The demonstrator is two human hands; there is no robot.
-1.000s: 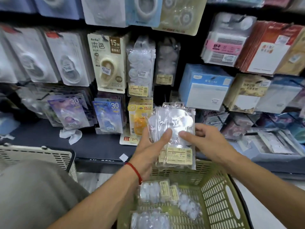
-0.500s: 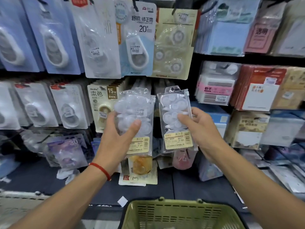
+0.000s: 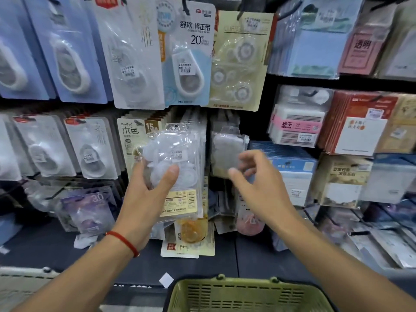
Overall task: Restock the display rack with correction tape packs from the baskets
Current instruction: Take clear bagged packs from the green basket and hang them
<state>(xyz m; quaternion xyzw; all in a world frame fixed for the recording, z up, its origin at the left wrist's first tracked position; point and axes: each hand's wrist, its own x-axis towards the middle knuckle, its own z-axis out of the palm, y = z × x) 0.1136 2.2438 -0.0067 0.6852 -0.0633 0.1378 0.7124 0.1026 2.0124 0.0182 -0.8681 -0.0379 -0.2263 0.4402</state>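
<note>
Two hands are up in front of the display rack (image 3: 252, 122). Your left hand (image 3: 144, 199), with a red string bracelet (image 3: 122, 242) on its wrist, grips a stack of clear correction tape packs (image 3: 177, 167): the thumb presses across the front of the blister and the fingers curl behind it. The stack stands upright, its yellow label at the bottom, held against the middle row of hanging packs, just in front of a beige card marked 15M (image 3: 139, 136).

Your right hand (image 3: 258, 183) is blurred, with thumb and fingers spread and loosely bent, holding nothing. It sits just in front of and below another clear pack (image 3: 227, 152) that hangs on the rack to the right of your stack; I cannot tell whether the fingertips touch it.

Below your arms, the rim of a green basket (image 3: 243, 291) shows at the bottom edge, near the dark shelf ledge (image 3: 67, 251). Larger blue and white tape cards (image 3: 186, 52) hang in the row above, and boxed paper goods (image 3: 297, 124) fill the shelves to the right.
</note>
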